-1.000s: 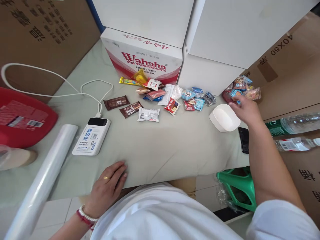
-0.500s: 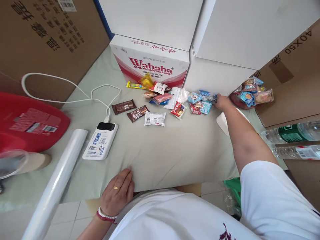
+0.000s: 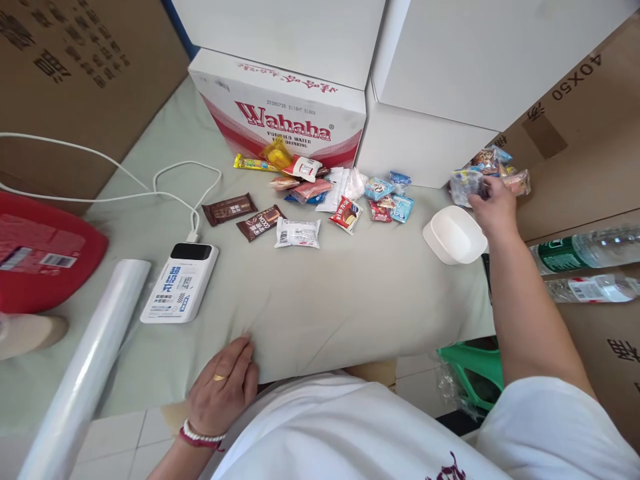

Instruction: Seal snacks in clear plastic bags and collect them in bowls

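My right hand [image 3: 495, 205] is closed on a small snack packet in clear, shiny wrapping [image 3: 466, 187], raised beside a pile of wrapped snacks [image 3: 487, 161] at the far right. Just below that hand stands an open white bowl [image 3: 457, 237]. My left hand [image 3: 223, 380] lies on the front edge of the table with its fingers laid down and nothing in them. Between the hands, further back, several snacks are spread out: brown cocoa bars [image 3: 260, 223], a white packet [image 3: 298, 233], a red packet [image 3: 346, 215] and small blue packets [image 3: 401, 208].
A Wahaha water carton [image 3: 285, 123] and white boxes [image 3: 430, 60] stand along the back. At left are a power bank [image 3: 180, 287] with a white cable, a clear film roll [image 3: 95, 353] and a red container [image 3: 45, 253]. Plastic bottles [image 3: 595, 250] are at right.
My right hand has moved right from the blue packets to the far-right pile, carrying the clear-wrapped packet. The white bowl is now uncovered by my arm. My left hand stays put; the view has shifted.
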The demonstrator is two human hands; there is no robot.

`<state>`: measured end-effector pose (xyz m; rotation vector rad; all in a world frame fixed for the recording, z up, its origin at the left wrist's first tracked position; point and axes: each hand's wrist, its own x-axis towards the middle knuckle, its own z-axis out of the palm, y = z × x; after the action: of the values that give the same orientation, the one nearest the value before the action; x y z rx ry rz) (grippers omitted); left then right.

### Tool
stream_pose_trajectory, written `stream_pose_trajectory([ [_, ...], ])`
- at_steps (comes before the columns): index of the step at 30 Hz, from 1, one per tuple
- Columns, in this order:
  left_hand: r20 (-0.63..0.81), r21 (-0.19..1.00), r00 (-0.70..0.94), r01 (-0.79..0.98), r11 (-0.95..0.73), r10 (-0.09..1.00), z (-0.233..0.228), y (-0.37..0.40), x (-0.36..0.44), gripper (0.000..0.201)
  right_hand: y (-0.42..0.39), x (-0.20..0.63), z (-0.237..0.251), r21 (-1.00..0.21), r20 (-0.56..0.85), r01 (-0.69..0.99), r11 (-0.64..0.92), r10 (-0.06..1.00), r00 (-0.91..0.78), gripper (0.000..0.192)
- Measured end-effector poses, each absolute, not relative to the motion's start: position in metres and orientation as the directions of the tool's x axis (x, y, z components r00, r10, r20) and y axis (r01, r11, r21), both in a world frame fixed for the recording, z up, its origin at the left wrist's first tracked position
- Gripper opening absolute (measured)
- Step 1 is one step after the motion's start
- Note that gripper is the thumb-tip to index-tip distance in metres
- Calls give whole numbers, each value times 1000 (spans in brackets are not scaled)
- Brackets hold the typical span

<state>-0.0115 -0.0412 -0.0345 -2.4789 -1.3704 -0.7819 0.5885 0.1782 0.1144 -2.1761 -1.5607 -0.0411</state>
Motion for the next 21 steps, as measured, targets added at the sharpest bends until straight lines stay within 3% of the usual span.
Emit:
stream_pose_trajectory([
  [3,569,74,414,835,-546,710,-34,-40,-9,38,133,595,110,-266,350,893,-363,827,441,56],
  [5,588,74,407,834,-547,699,-33,-38,-8,37,115,594,96,-138,329,889,-437,826,458,57],
  [8,589,73,413,829,-555,694,-33,-37,-6,36,108,590,66,32,149,902,-430,895,421,54],
  [10,585,78,413,828,-555,698,-32,-37,-6,35,113,591,52,65,35,913,-402,916,400,53],
  [15,574,96,397,836,-541,716,-33,-39,-7,35,128,602,56,46,-52,919,-392,917,394,51],
  [18,580,93,397,835,-542,711,-34,-39,-7,36,142,592,71,-19,97,920,-391,915,391,43],
  [21,587,85,400,834,-546,703,-33,-38,-5,36,167,566,77,-187,205,950,-249,936,286,36],
])
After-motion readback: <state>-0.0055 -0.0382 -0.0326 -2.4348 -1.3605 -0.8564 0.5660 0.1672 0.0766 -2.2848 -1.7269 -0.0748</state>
